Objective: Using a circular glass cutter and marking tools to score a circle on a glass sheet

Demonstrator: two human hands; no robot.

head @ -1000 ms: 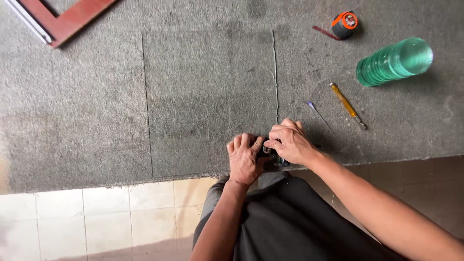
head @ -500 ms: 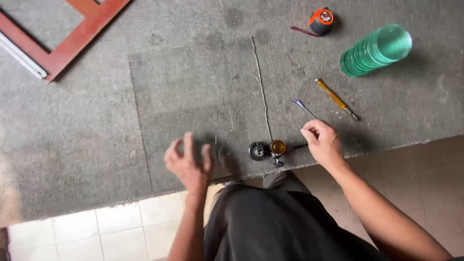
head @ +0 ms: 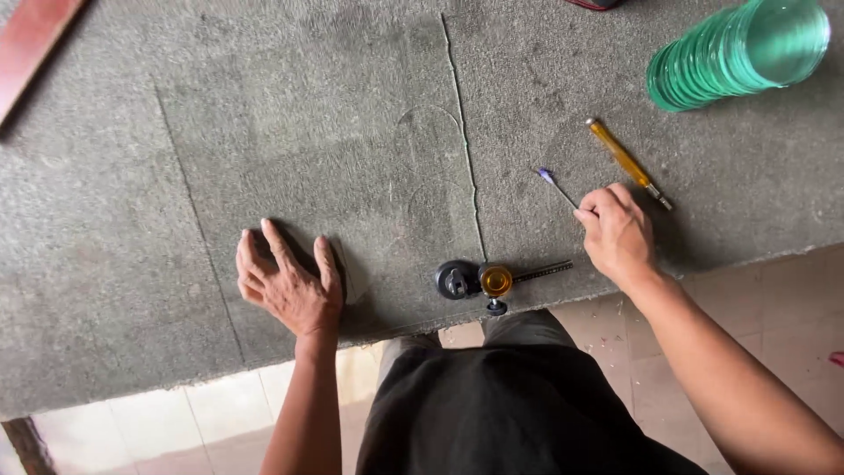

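- The left hand is bare, with no glove, ring or watch to be seen.
- The right hand is bare too, its wrist plain.
- Both forearms show uncovered right down to the picture's lower edge; no sleeve is visible.
- Dark grey trousers of plain cloth cover the lap.

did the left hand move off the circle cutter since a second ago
Yes. The left hand was on the circle cutter beside the right hand; it now rests flat on the grey carpeted table, well to the cutter's left.
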